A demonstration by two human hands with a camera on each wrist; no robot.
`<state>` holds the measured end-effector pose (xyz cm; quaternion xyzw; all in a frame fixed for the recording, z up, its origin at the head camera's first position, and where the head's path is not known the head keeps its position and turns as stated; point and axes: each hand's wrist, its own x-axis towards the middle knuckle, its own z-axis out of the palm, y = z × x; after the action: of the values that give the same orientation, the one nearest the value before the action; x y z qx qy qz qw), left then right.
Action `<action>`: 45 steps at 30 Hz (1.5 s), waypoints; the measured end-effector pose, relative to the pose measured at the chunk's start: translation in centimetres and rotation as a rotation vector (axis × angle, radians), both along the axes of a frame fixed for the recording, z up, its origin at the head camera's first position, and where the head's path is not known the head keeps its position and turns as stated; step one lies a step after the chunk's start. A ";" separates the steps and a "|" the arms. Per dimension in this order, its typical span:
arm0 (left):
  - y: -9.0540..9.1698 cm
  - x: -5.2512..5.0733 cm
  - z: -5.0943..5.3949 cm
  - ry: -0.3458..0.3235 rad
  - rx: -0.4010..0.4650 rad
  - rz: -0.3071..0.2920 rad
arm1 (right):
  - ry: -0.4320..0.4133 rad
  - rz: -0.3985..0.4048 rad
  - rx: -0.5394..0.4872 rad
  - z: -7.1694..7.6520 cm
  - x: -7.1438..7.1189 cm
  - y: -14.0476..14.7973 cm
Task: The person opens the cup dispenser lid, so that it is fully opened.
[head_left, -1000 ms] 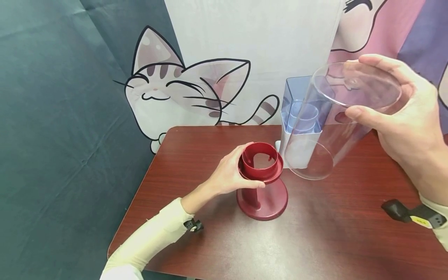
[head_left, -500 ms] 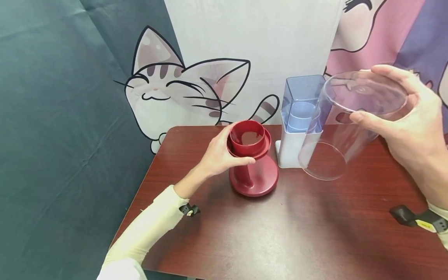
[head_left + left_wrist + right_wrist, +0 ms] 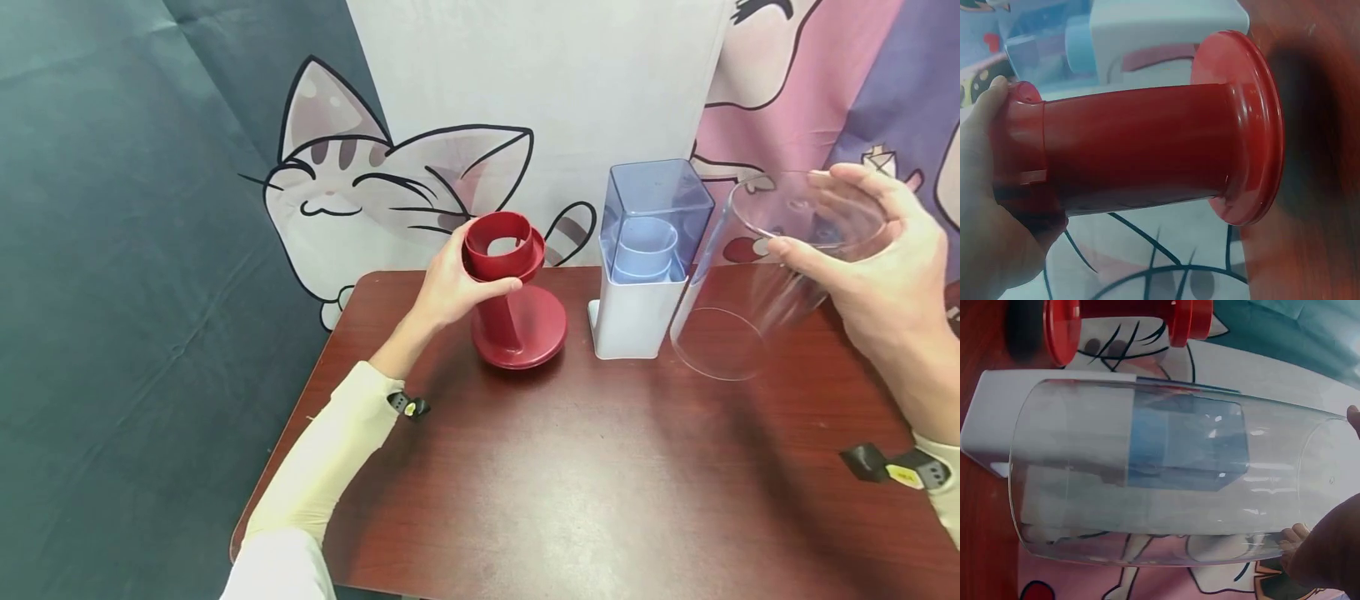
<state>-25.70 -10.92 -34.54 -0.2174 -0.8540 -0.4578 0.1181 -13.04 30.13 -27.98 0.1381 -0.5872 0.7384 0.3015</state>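
1. The left hand [image 3: 450, 287] grips the collar [image 3: 498, 268] at the top of the red stand [image 3: 501, 321], its fingers curled round from the left and the thumb along the near side.
2. The right hand [image 3: 881, 242] pinches the upper end of the clear cup [image 3: 765, 275] from the right, thumb on the near side, fingers on the far side.
3. The red stand hangs below the left hand, long axis close to upright, ring opening up and wide base [image 3: 547, 327] down. The base appears off the bench [image 3: 540, 483], since both wrist views show its dark shadow apart from it.
4. The clear cup is held above the bench, to the right of the red stand and well apart from it. In the head view it slants, lower rim to the left; the right wrist view shows it nearly parallel with the container [image 3: 637, 321] behind.
5. The container stands upright on the bench, between the two held things and farther off, white below and see-through blue above, with a blue ring [image 3: 647, 246] inside. The right hand's clear cup overlaps its right edge in the head view; the red stand is to its left.
6. Beyond the far edge hangs a cloth with a cat drawing [image 3: 360, 192].
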 end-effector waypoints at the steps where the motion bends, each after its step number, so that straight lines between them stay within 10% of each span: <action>1: 0.0 -0.4 -0.1 -0.005 0.000 0.007 | -0.001 -0.007 -0.008 -0.3 -0.1 0.1; 16: 1.3 -5.2 -2.3 -0.060 -0.047 0.083 | -0.228 -0.387 0.305 -3.9 -3.0 2.1; 45: 2.1 -8.4 -4.7 -0.153 -0.059 0.085 | -0.424 -0.520 0.423 -10.5 -6.7 5.1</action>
<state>-34.06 -8.85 -39.21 -0.1485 -0.8821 -0.4423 0.0654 -19.76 35.23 -38.47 -0.1115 -0.7910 0.5123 0.3155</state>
